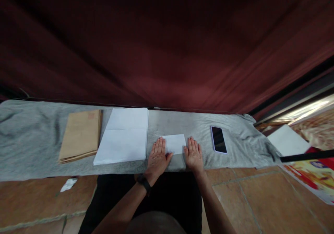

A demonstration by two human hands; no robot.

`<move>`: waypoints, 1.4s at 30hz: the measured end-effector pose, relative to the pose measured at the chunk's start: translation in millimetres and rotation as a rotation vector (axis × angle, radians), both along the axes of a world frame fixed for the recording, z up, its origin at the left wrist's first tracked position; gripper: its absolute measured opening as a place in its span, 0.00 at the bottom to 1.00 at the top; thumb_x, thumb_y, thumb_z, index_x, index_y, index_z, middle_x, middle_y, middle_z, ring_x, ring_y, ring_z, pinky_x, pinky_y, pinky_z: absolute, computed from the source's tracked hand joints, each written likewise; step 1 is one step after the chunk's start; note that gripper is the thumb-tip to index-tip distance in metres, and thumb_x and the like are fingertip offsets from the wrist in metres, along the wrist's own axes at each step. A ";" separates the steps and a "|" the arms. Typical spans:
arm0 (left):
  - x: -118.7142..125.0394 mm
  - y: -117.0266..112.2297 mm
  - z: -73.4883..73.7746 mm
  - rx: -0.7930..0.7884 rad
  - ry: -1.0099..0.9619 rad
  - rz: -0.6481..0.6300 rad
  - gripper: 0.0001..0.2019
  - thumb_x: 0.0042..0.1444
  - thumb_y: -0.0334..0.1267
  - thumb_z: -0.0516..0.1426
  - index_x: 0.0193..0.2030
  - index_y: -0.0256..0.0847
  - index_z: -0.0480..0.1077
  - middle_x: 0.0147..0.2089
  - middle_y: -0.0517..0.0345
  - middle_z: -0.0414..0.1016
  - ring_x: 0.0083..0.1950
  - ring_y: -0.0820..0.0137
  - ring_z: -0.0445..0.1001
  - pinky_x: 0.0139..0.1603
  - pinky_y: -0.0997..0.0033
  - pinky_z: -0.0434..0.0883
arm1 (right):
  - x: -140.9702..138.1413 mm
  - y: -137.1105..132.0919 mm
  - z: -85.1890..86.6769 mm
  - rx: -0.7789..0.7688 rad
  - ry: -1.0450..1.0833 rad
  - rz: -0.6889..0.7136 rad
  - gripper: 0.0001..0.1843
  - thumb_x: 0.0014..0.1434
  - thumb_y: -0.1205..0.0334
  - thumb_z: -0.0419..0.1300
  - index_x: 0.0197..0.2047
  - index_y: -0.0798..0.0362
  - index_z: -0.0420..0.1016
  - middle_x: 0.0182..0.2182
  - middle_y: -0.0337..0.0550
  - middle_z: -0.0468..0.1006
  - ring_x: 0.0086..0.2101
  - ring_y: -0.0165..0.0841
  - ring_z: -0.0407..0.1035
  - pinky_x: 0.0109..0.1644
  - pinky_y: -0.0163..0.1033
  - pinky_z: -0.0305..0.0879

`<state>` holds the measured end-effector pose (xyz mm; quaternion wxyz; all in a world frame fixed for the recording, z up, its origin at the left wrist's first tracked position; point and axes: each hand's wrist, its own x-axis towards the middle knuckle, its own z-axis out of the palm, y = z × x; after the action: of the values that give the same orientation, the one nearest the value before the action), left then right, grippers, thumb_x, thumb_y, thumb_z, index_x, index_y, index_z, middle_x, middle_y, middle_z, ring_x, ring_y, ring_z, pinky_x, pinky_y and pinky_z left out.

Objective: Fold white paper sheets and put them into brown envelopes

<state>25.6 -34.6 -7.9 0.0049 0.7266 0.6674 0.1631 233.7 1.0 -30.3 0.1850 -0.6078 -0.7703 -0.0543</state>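
A small white piece of paper [175, 144], which looks folded, lies flat on the grey cloth in front of me. My left hand [158, 157] rests flat at its left edge, fingers stretched forward and the thumb touching the paper's lower left. At the right edge lies my right hand [193, 155], also flat, with its thumb at the paper's side. Neither hand grasps anything. Left of my left hand is a stack of white paper sheets [125, 136] with a crease across the top sheet.
Brown envelopes [81, 132] are stacked at the left. A phone [218, 139] lies right of my hands. The grey cloth [242, 140] covers a narrow surface, with a dark red curtain [167, 53] behind. A colourful bag [315, 174] stands at the right; a white scrap [69, 184] is on the tiled floor.
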 end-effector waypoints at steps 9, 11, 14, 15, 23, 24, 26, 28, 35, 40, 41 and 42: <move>-4.3 -25.1 2.7 0.020 0.046 -0.102 0.28 0.70 0.44 0.47 0.72 0.31 0.56 0.74 0.41 0.58 0.76 0.56 0.53 0.74 0.47 0.56 | 3.6 -1.0 0.1 -0.035 0.107 -0.030 0.28 0.73 0.55 0.45 0.70 0.59 0.62 0.67 0.57 0.65 0.66 0.46 0.58 0.70 0.55 0.50; -1.5 -28.5 6.4 0.018 0.055 -0.154 0.25 0.70 0.41 0.48 0.71 0.37 0.59 0.74 0.47 0.59 0.76 0.56 0.55 0.73 0.46 0.57 | 0.0 0.3 3.0 -0.045 0.155 -0.038 0.26 0.72 0.57 0.47 0.68 0.58 0.65 0.66 0.57 0.67 0.64 0.45 0.61 0.67 0.54 0.54; -0.2 -25.0 10.3 -0.004 0.073 -0.184 0.22 0.69 0.39 0.50 0.67 0.36 0.65 0.71 0.46 0.64 0.73 0.55 0.60 0.70 0.50 0.62 | -6.5 2.7 10.3 -0.079 0.219 -0.058 0.23 0.70 0.59 0.49 0.63 0.55 0.70 0.62 0.55 0.72 0.59 0.44 0.65 0.62 0.51 0.60; -0.8 -22.1 10.8 -0.014 0.083 -0.191 0.21 0.69 0.39 0.51 0.66 0.34 0.66 0.70 0.44 0.65 0.72 0.54 0.61 0.69 0.52 0.64 | -8.5 3.4 13.2 -0.094 0.234 -0.070 0.22 0.69 0.60 0.50 0.62 0.53 0.71 0.60 0.53 0.73 0.57 0.43 0.67 0.60 0.49 0.62; -4.5 -6.6 11.3 -0.111 0.265 -0.288 0.21 0.64 0.26 0.51 0.64 0.32 0.68 0.66 0.37 0.70 0.67 0.55 0.69 0.64 0.53 0.69 | -18.2 7.1 29.4 -0.188 0.289 -0.118 0.19 0.66 0.64 0.52 0.57 0.53 0.76 0.47 0.53 0.78 0.49 0.42 0.71 0.53 0.44 0.66; -3.0 -6.9 12.5 -0.112 0.275 -0.295 0.22 0.63 0.24 0.50 0.64 0.31 0.68 0.66 0.34 0.69 0.67 0.55 0.69 0.64 0.52 0.69 | -18.6 7.3 30.2 -0.191 0.290 -0.113 0.19 0.66 0.64 0.52 0.57 0.53 0.76 0.47 0.53 0.78 0.48 0.41 0.72 0.53 0.43 0.66; 0.8 -8.0 15.9 -0.115 0.293 -0.307 0.24 0.61 0.20 0.49 0.64 0.27 0.67 0.65 0.30 0.69 0.67 0.53 0.68 0.63 0.52 0.69 | -18.5 7.1 31.3 -0.196 0.287 -0.106 0.19 0.66 0.65 0.52 0.56 0.53 0.76 0.46 0.52 0.78 0.47 0.41 0.72 0.53 0.43 0.66; 4.5 -8.5 20.2 -0.116 0.311 -0.317 0.25 0.59 0.19 0.49 0.63 0.25 0.67 0.65 0.26 0.68 0.67 0.51 0.69 0.62 0.51 0.69 | -18.0 5.7 31.5 -0.200 0.273 -0.101 0.19 0.66 0.65 0.51 0.57 0.53 0.76 0.46 0.52 0.78 0.46 0.41 0.72 0.52 0.44 0.66; 7.9 -8.4 24.8 -0.117 0.265 -0.314 0.25 0.59 0.19 0.48 0.63 0.24 0.67 0.64 0.25 0.69 0.67 0.50 0.68 0.62 0.49 0.69 | -29.6 -13.1 22.3 -0.034 0.176 0.029 0.23 0.69 0.63 0.49 0.65 0.58 0.67 0.64 0.59 0.68 0.63 0.47 0.61 0.63 0.56 0.60; 3.3 -12.2 12.9 -0.106 0.205 -0.292 0.25 0.62 0.23 0.48 0.65 0.27 0.66 0.67 0.29 0.67 0.70 0.52 0.66 0.66 0.50 0.66 | -46.3 -30.9 13.9 -0.083 0.123 0.331 0.26 0.71 0.62 0.48 0.70 0.56 0.62 0.69 0.54 0.63 0.68 0.42 0.57 0.71 0.54 0.53; 2.4 -12.5 11.0 -0.107 0.191 -0.293 0.25 0.62 0.24 0.48 0.66 0.28 0.65 0.67 0.30 0.67 0.70 0.52 0.65 0.67 0.49 0.65 | -47.2 -32.5 13.7 -0.097 0.111 0.343 0.27 0.71 0.62 0.48 0.71 0.56 0.61 0.69 0.53 0.62 0.68 0.41 0.56 0.72 0.54 0.52; 1.6 -12.6 9.9 -0.110 0.179 -0.295 0.25 0.62 0.24 0.48 0.66 0.30 0.65 0.67 0.31 0.67 0.70 0.52 0.65 0.67 0.48 0.65 | -46.9 -33.3 14.0 -0.109 0.102 0.347 0.27 0.71 0.62 0.49 0.71 0.56 0.60 0.70 0.53 0.62 0.68 0.41 0.56 0.72 0.54 0.52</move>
<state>27.2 -47.2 2.0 0.0088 0.8269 0.5591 0.0586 186.8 -32.3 -16.3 0.1975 -0.4769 -0.8550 0.0511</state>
